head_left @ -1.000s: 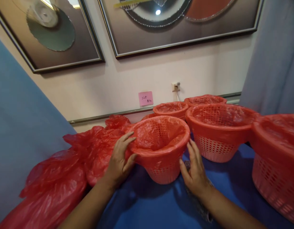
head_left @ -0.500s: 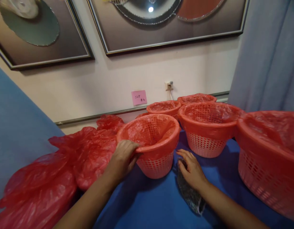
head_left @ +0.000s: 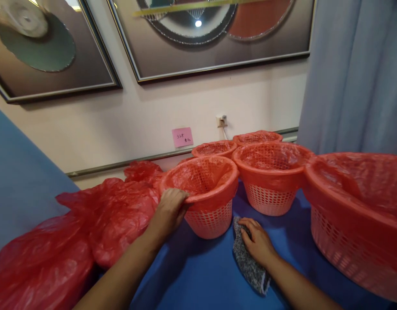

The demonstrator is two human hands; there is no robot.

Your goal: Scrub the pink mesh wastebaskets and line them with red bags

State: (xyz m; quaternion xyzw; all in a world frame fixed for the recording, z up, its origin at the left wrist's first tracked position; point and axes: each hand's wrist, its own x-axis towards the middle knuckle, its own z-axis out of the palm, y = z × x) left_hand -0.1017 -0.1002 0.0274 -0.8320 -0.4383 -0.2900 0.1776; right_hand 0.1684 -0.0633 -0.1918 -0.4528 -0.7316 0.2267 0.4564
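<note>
My left hand (head_left: pixel 169 209) is closed on the near rim of a red mesh basket (head_left: pixel 208 215) lined with a red plastic bag. The basket stands on a blue table cover (head_left: pixel 201 271). Just right of its base lies a grey speckled cloth (head_left: pixel 248 262). My right hand (head_left: pixel 256 241) rests on the top end of that cloth with its fingers curled over it.
Several more red lined baskets stand behind (head_left: pixel 271 181) and at the right (head_left: pixel 359 215). A heap of loose red plastic bags (head_left: pixel 88 224) fills the left. A wall with framed pictures, a pink note (head_left: pixel 182 137) and a grey curtain (head_left: pixel 353 77) lie beyond.
My left hand has gone from lying flat against the basket's side to gripping its rim. My right hand dropped from the basket down onto the grey cloth. The view shifted rightward.
</note>
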